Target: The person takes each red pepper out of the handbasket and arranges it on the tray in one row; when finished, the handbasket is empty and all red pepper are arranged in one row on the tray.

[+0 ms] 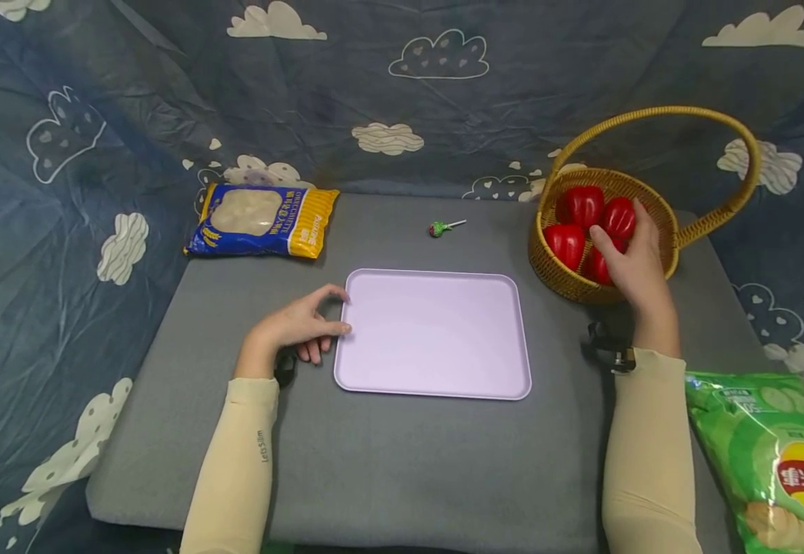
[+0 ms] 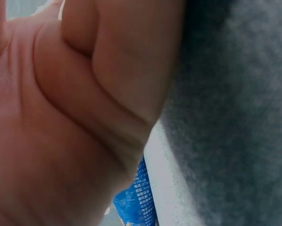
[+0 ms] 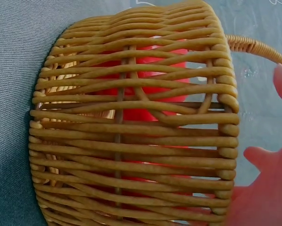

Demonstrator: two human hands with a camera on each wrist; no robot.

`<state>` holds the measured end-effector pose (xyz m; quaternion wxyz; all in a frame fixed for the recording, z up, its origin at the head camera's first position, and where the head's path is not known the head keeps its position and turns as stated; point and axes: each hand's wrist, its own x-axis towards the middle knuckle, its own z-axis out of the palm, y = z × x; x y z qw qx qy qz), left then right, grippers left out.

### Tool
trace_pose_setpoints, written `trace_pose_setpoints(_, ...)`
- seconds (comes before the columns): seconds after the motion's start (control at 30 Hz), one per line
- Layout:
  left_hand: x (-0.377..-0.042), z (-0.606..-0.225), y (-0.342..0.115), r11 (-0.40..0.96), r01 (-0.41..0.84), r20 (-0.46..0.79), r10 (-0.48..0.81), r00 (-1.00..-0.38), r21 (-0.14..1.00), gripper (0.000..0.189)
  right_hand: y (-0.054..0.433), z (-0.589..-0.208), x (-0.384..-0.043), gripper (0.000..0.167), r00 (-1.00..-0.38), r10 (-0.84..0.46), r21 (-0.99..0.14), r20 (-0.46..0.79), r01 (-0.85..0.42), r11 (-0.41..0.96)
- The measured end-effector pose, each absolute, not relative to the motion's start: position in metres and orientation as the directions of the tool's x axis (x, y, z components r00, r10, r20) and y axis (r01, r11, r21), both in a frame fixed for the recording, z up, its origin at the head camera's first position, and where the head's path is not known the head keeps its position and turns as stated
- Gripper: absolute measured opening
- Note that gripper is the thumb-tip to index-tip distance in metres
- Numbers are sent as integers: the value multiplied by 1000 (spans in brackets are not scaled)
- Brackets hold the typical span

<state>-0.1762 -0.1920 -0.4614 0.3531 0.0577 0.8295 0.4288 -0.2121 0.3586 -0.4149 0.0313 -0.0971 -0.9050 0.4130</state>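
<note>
My right hand reaches over the near right rim of a wicker basket. Its thumb and fingers are spread around a shiny red bell pepper; firm contact cannot be made out. Several more red bell peppers lie in the basket, and red shows through the weave in the right wrist view. At the left edge of a pale lilac tray, my left hand has its thumb and index fingertips at the rim, apart from each other. The palm fills much of the left wrist view.
A blue and yellow pasta bag lies at the back left of the grey table. Behind the tray is a small green-wrapped lollipop. A green chip bag lies at the right edge. The basket's tall handle arches up.
</note>
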Motion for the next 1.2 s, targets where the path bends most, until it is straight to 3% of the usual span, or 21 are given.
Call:
trace_pose_setpoints(0.5,-175,-458,-191,629,-262,-588,388,-709,732,70,363,-411,-215,113,-967,185,-746,-176,253,616)
trace_pose_setpoints(0.83,-174,-457,-192,632,-269,-596,386,-704,727,72,368,-410,-217,105,-960,165,-668,-225,275,691)
trace_pose_setpoints(1.2,-173,-457,-191,627,-274,-598,389,-700,729,73,368,-411,-220,107,-943,186,-603,-278,322,730)
